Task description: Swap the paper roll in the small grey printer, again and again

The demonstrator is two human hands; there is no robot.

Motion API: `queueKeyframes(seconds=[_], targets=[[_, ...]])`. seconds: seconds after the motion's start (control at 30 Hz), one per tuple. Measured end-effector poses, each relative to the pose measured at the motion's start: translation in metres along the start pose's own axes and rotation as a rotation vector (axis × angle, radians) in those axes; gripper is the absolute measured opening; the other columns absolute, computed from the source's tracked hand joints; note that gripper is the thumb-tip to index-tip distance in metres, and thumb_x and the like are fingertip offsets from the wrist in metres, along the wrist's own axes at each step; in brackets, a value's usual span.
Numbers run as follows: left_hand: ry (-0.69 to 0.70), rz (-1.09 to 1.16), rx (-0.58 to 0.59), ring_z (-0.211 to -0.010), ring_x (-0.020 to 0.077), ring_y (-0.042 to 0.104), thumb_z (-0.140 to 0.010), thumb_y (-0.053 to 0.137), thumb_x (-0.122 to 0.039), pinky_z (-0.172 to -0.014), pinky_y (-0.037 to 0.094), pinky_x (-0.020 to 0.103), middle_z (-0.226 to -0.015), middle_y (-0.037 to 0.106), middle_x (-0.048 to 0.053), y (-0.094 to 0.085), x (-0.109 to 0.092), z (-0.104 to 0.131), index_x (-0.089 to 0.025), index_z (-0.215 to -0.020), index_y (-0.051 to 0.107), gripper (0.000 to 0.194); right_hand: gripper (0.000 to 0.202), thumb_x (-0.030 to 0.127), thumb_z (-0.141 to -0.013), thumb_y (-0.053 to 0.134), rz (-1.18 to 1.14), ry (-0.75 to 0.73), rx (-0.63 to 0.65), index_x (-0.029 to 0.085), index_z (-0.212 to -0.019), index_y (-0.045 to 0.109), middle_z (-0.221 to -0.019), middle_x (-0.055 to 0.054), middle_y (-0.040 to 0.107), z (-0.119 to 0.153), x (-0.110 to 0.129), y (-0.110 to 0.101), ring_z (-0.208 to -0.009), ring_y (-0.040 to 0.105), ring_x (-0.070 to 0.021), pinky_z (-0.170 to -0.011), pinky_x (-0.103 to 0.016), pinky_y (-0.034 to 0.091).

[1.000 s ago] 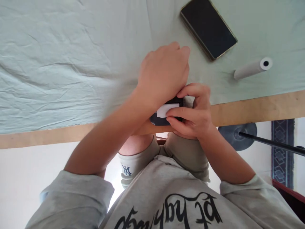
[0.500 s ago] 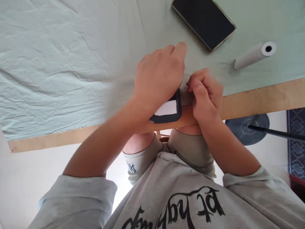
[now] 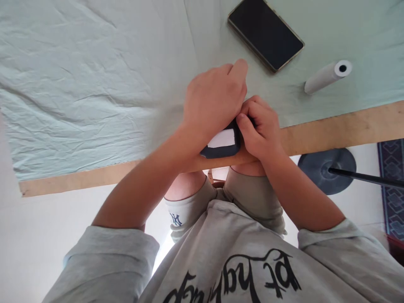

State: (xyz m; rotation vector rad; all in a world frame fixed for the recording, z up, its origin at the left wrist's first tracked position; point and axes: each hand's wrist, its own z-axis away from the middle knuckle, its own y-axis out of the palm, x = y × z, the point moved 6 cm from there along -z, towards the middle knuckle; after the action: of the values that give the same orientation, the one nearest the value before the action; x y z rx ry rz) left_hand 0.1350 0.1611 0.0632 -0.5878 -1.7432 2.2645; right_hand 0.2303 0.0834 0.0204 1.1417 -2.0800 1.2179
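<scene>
A small dark device with rounded corners [image 3: 221,153] lies at the front edge of the table, a white rectangle showing on its near end. My left hand [image 3: 216,99] is curled over the device from above and covers most of it; its fingertips are hidden. At the device's right side, my right hand [image 3: 260,126] is closed, thumb against bent fingers, with a bit of something dark between them that looks like part of the device. The two hands touch or nearly touch near the thumb.
A black-screened phone [image 3: 267,35] lies beyond my hands. To its right is a white paper roll [image 3: 326,78] with a dark core. Wrinkled pale green cloth [image 3: 94,84] covers the table, with a bare wooden edge [image 3: 341,126]. Below right stands a round dark base with a pole [image 3: 326,170].
My right hand has moved left, from beside the device to its right side, and closed there. My left hand stays over the device. The whole view has shifted slightly.
</scene>
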Motion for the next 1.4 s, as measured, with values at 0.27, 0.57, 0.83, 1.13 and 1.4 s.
queueKeyframes(seconds=[0.27,0.57,0.83,1.13,1.4], targets=[[0.281,0.543,-0.721,-0.109,0.0222,0.065,-0.111,0.034,-0.046,-0.096,0.054,0.046,-0.109,0.068,0.003,-0.014,0.036,0.095,-0.029,-0.114,0.061,0.032,0.033,0.039,-0.103,0.049,0.017,0.025,0.001,0.025,-0.074,0.054,-0.075,0.0,0.057,0.0,0.001,-0.001,-0.072,0.058,-0.0158,-0.068,-0.033,0.053],[0.113,0.482,-0.357,-0.152,0.0398,0.039,-0.086,0.05,-0.088,-0.12,0.04,0.056,-0.161,0.04,0.021,0.063,0.046,0.135,-0.023,-0.163,0.02,0.105,0.027,0.041,-0.103,0.051,-0.025,0.103,0.046,0.026,-0.084,0.063,-0.082,-0.002,0.062,0.003,-0.002,-0.002,-0.088,0.066,-0.0197,-0.085,-0.04,0.058],[-0.011,0.391,-0.351,-0.148,0.0387,0.047,-0.084,0.064,-0.08,-0.118,0.045,0.048,-0.16,0.044,0.024,0.069,0.046,0.129,-0.012,-0.161,0.026,0.109,0.023,0.045,-0.098,0.055,-0.084,0.262,0.054,0.03,-0.114,0.062,-0.125,-0.002,0.068,0.004,-0.003,0.0,-0.119,0.067,-0.0232,-0.102,-0.046,0.059],[-0.006,0.4,-0.473,-0.14,0.0365,0.055,-0.081,0.069,-0.079,-0.118,0.048,0.048,-0.153,0.053,0.02,0.066,0.057,0.131,-0.018,-0.155,0.047,0.098,0.026,0.045,-0.096,0.058,-0.157,0.333,0.075,0.029,-0.115,0.06,-0.132,-0.004,0.072,0.006,-0.007,0.001,-0.12,0.07,-0.0247,-0.107,-0.051,0.057],[-0.068,0.459,-0.419,-0.142,0.0376,0.052,-0.077,0.074,-0.079,-0.118,0.046,0.052,-0.155,0.048,0.018,0.069,0.059,0.129,-0.022,-0.152,0.05,0.097,0.026,0.042,-0.092,0.062,-0.148,0.322,0.091,0.029,-0.114,0.057,-0.128,-0.004,0.073,0.005,-0.004,0.0,-0.12,0.07,-0.0258,-0.106,-0.052,0.058]])
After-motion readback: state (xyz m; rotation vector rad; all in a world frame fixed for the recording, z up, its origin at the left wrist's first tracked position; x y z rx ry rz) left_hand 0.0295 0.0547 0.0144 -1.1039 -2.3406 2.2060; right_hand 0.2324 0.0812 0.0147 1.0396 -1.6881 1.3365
